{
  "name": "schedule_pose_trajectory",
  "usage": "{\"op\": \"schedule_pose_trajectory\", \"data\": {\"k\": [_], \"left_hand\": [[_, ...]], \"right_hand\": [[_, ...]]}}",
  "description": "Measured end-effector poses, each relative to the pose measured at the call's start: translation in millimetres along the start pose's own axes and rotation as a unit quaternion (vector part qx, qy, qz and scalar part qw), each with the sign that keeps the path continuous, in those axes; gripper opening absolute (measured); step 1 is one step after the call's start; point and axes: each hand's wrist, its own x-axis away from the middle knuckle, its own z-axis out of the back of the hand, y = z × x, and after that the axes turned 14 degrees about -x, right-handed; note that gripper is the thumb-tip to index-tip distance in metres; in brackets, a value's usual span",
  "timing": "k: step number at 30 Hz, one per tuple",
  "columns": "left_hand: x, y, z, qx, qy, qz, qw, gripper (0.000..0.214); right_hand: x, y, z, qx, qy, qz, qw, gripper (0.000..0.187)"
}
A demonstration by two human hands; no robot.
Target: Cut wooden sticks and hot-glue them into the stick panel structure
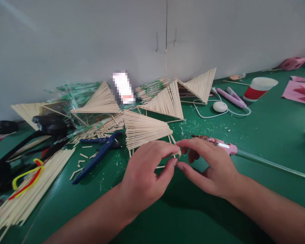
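Observation:
In front of me stands a fan-shaped structure of wooden sticks, its sticks laid side by side over a thin frame. My left hand pinches the frame's near right corner between thumb and forefinger. Facing it, my right hand has thumb and forefinger closed on the same corner; a small pale bit of wood shows there. Behind my right hand lies a pink glue gun with a clear glue stick in its back end. Blue-handled cutters rest on the left among short cut stick pieces.
More stick structures line the wall beside a phone and wrapped stick bundles. Loose long sticks and black straps lie left. At right are a purple clamp-like tool, a corded white oval and a paper cup.

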Motion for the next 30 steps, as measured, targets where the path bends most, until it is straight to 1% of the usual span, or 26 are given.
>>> {"op": "schedule_pose_trajectory", "data": {"k": [7,9,11,15,20,30], "left_hand": [[-0.2,-0.5,5.2,-0.028,0.015,-0.019,0.999,0.025],[-0.4,-2.2,6.6,-0.033,0.024,-0.019,0.999,0.022],[-0.8,-4.4,6.4,-0.041,0.029,-0.013,0.999,0.015],[-1.5,-7.2,3.3,-0.042,0.011,-0.005,0.999,0.007],[-1.4,-6.9,0.8,-0.032,0.002,-0.002,0.999,0.007],[-2.1,-6.3,1.2,-0.021,-0.007,-0.003,1.0,0.009]], "right_hand": [[-0.9,1.0,-0.9,0.0,-0.001,-0.001,1.0,0.036],[-0.9,0.8,-0.8,0.0,0.0,-0.002,1.0,0.036],[-0.8,0.4,-0.6,0.003,0.002,-0.004,1.0,0.035],[-0.7,-0.3,-0.5,0.008,0.0,0.002,1.0,0.032],[-1.8,0.5,-1.7,0.014,0.0,0.001,1.0,0.028],[-1.4,1.8,-2.1,0.017,-0.003,-0.004,1.0,0.027]]}}
